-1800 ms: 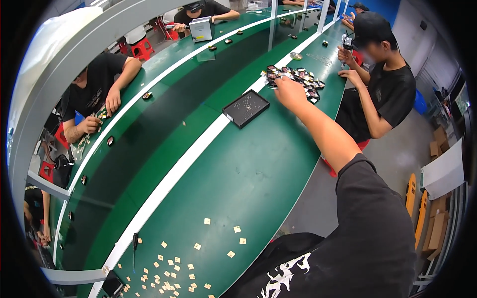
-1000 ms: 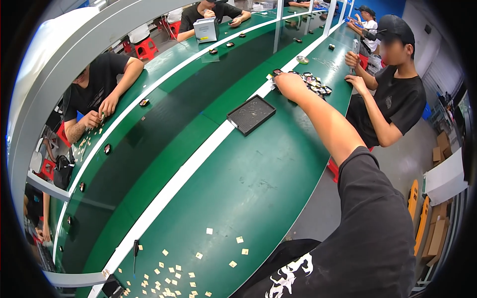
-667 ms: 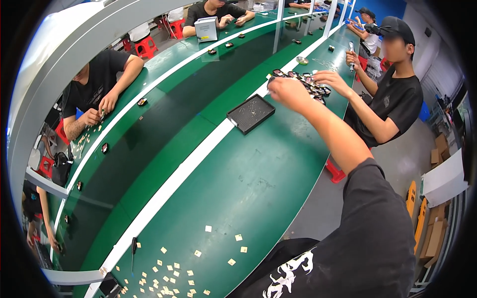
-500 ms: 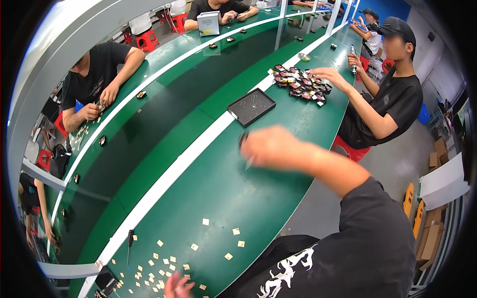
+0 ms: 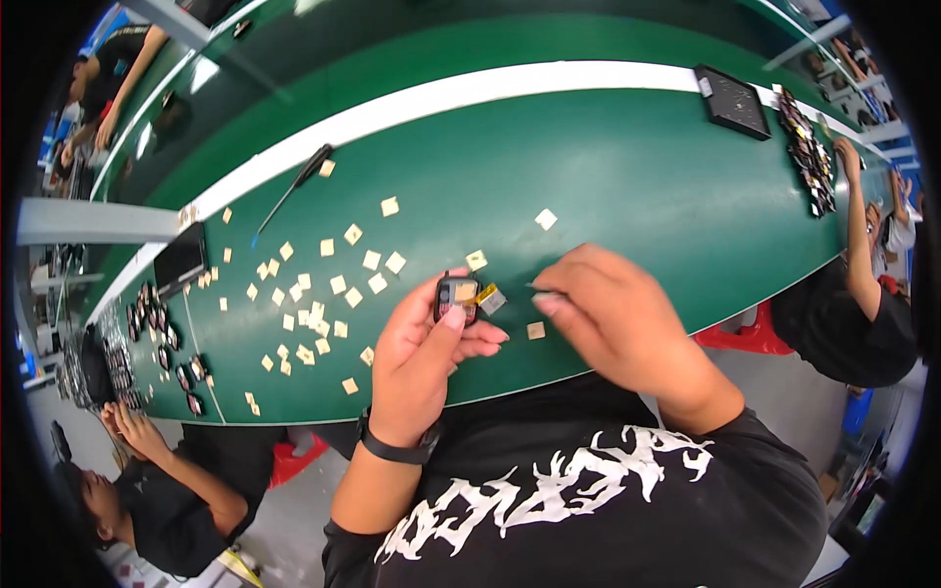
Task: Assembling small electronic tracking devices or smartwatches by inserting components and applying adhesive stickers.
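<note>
My left hand [image 5: 420, 338] is wrapped around a small black watch-like device housing [image 5: 457, 299], its thumb pressed on the open inner side. From the housing's right edge hangs a small silver battery with yellow tape [image 5: 491, 298]. To the right, my right hand [image 5: 606, 309] is closed in a pinch, apart from the housing. A thin grey tip shows at its fingertips, too small to name. Around both hands lie small cream square pieces [image 5: 372, 260], several of them left of my left hand.
A screwdriver [image 5: 312, 165] lies by the white rail at the back left. Left stand a black box [image 5: 181, 260] and several black devices [image 5: 186, 377]. At the far right are a black tray [image 5: 733, 102] and a heap of devices [image 5: 809, 157]. Co-workers sit on both sides.
My view has swung left and down to the square pieces. My right hand has come back from near the black tray with a black device, and the housing is now in my left hand.
</note>
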Demonstrator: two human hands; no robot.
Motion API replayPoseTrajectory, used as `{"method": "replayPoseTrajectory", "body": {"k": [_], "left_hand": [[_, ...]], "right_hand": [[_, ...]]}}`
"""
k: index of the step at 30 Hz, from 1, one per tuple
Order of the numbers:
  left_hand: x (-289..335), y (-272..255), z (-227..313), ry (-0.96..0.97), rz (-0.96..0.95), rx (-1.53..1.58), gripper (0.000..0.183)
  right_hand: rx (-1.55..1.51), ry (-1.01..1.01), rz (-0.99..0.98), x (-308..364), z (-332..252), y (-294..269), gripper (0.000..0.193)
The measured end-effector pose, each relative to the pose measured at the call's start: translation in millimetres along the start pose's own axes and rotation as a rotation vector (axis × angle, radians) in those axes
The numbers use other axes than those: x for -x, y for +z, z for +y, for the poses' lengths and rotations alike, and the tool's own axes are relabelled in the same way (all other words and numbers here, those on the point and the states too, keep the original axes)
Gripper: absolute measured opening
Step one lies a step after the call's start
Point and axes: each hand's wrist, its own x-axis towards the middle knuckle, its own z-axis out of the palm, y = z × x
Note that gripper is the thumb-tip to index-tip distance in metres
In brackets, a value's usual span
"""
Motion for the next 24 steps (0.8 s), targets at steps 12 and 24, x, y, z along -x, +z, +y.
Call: {"method": "replayPoseTrajectory", "body": {"k": [12, 24], "left_hand": [[3, -3, -7, 0.126, 0.097, -0.292, 0.042], [3, -3, -11, 0.188, 0.128, -0.525, 0.033]], "right_hand": [[0.058, 0.003, -0.087, -8, -10, 29, 0.013], [0.189, -0.075, -0.169, -12, -7, 30, 0.013]]}}
